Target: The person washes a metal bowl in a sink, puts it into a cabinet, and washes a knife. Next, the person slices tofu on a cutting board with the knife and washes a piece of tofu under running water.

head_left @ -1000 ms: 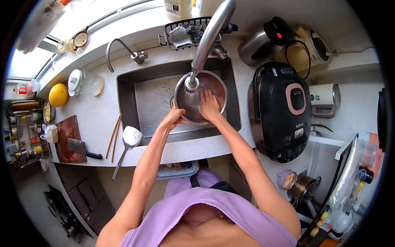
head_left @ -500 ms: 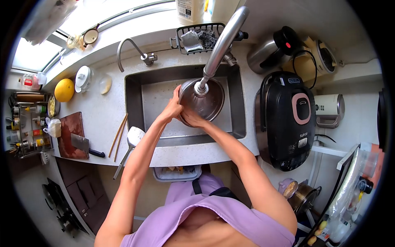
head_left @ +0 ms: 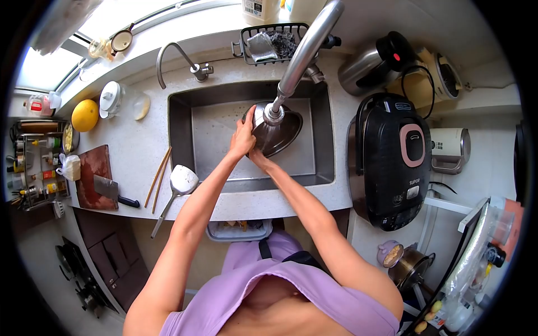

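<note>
A shiny metal bowl [head_left: 287,137] is tilted over the sink [head_left: 210,129], its opening facing right and down, below the faucet [head_left: 303,59]. Thin streams run from the faucet head onto it. My left hand [head_left: 243,138] grips the bowl's left side, fingers stretched along the outer wall. Close below, my right hand [head_left: 259,159] holds the lower left edge; its fingers are partly hidden by the bowl.
Left of the sink lie a white-headed spatula [head_left: 183,180], chopsticks [head_left: 157,179] and a cleaver [head_left: 106,189] on a cutting board [head_left: 92,162]. A black rice cooker [head_left: 389,162] stands to the right. Behind the sink are a small tap [head_left: 200,71] and a wire rack [head_left: 245,45].
The bowl has tipped over further to the right, and its opening now looks like a narrower oval. My left hand has moved slightly up along its side. Thin streams now show under the faucet.
</note>
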A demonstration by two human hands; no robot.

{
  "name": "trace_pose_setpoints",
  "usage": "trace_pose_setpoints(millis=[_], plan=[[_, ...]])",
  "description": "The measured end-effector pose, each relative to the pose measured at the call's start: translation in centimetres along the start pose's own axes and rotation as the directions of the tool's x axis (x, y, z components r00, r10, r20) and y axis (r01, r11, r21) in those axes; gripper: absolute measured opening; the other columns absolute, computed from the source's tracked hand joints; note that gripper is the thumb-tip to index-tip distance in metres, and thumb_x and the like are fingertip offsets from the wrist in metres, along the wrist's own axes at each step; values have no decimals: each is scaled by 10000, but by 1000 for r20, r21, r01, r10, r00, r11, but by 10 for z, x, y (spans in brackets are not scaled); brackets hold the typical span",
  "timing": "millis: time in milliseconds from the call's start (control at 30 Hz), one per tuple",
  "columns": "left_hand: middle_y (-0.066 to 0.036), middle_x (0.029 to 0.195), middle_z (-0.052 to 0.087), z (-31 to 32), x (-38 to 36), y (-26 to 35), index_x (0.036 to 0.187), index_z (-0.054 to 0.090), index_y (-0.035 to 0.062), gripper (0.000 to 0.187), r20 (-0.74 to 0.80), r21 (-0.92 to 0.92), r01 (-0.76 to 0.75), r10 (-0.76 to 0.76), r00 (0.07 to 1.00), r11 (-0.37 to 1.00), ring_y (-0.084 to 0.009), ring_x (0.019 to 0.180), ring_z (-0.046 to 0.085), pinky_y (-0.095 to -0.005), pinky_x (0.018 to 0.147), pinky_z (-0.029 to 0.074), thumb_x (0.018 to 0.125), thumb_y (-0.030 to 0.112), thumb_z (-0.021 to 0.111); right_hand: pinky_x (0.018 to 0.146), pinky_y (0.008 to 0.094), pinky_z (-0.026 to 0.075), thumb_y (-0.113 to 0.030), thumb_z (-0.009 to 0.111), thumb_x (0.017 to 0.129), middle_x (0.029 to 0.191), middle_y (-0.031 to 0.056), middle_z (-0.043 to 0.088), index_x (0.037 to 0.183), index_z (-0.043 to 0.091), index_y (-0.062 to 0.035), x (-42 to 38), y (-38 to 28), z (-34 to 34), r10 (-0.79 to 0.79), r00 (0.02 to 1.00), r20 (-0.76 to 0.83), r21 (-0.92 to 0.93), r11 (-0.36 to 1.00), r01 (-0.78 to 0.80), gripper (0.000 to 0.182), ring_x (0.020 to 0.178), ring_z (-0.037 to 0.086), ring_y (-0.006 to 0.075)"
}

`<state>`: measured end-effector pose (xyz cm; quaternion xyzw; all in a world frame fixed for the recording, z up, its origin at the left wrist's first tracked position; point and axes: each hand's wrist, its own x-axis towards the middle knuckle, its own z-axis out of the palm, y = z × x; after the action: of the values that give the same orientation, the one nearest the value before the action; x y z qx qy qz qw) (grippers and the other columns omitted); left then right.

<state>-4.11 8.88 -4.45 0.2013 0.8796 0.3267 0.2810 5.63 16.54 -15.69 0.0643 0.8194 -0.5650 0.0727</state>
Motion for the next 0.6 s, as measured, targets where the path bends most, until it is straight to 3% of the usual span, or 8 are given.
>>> trace_pose_setpoints(millis=[100, 133, 167, 300, 367, 433, 533, 600], plan=[[-336, 1246, 438, -7, 14, -29, 1480, 182, 318, 900, -40, -107, -110, 106, 994, 988, -537, 1143, 474, -507, 977, 409, 713, -86, 428, 1093, 377, 291, -183, 456, 928, 1367, 120, 480, 1327, 486, -59, -1, 0, 19, -52, 998, 24, 342, 939, 41, 419, 1280, 420, 262], [-340, 1237, 457, -16, 13, -33, 1489, 172, 301, 887, -55, -101, -135, 130, 990, 986, -543, 1116, 487, -503, 970, 409, 724, -78, 414, 1104, 393, 281, -233, 457, 935, 1308, 137, 521, 1320, 476, -34, -7, -11, -12, -23, 993, 115, -224, 973, 49, 434, 1257, 442, 271], [-340, 1237, 457, -24, 10, -30, 1489, 172, 301, 887, -53, -92, -136, 132, 990, 986, -543, 1116, 487, -503, 970, 409, 724, -78, 414, 1115, 409, 270, -283, 457, 942, 1249, 155, 561, 1314, 465, -10, -13, -22, -53, 51, 984, 171, -718, 691, 89, 461, 1233, 463, 281], [-389, 1206, 454, -27, 7, -29, 1504, 119, 309, 918, 158, -82, 41, -28, 987, 996, -549, 1095, 490, -509, 1003, 387, 720, -74, 406, 1147, 419, 220, -269, 489, 893, 1274, 196, 535, 1330, 461, -21, 6, 61, -68, -302, 953, -9, -955, 285, 82, 503, 1285, 421, 304], [-409, 1204, 441, -26, 2, -4, 1502, 118, 307, 935, 194, -325, 181, -122, 973, 928, -555, 1114, 476, -520, 1029, 361, 707, -83, 416, 1158, 406, 184, -199, 512, 876, 1337, 192, 482, 1356, 434, -30, -1, 57, -52, -267, 954, -138, -869, 495, 13, 515, 1320, 380, 317], [-380, 1211, 452, 16, 18, -29, 1501, 127, 305, 936, -17, -121, -51, 50, 999, 991, -545, 1052, 516, -530, 993, 396, 703, -87, 420, 1149, 382, 188, -134, 524, 881, 1400, 189, 419, 1387, 383, -25, 16, 22, 19, -63, 966, -251, -209, 978, 10, 537, 1340, 349, 329], [-307, 1133, 536, 8, 22, -34, 1505, 106, 269, 939, -5, -77, -72, 72, 997, 994, -520, 968, 567, -519, 891, 472, 698, -91, 421, 1125, 379, 243, -169, 536, 889, 1389, 218, 418, 1395, 363, -20, 28, 2, 25, 31, 993, -116, 459, 888, 26, 556, 1326, 368, 340], [-238, 1082, 592, -17, 11, -26, 1509, 58, 244, 945, 168, -402, 148, -86, 982, 904, -425, 901, 625, -488, 676, 571, 702, -83, 424, 1048, 355, 353, -161, 472, 929, 1301, 189, 525, 1316, 463, 6, 12, -2, -2, -85, 996, 35, 186, 979, 77, 422, 1245, 470, 305]])
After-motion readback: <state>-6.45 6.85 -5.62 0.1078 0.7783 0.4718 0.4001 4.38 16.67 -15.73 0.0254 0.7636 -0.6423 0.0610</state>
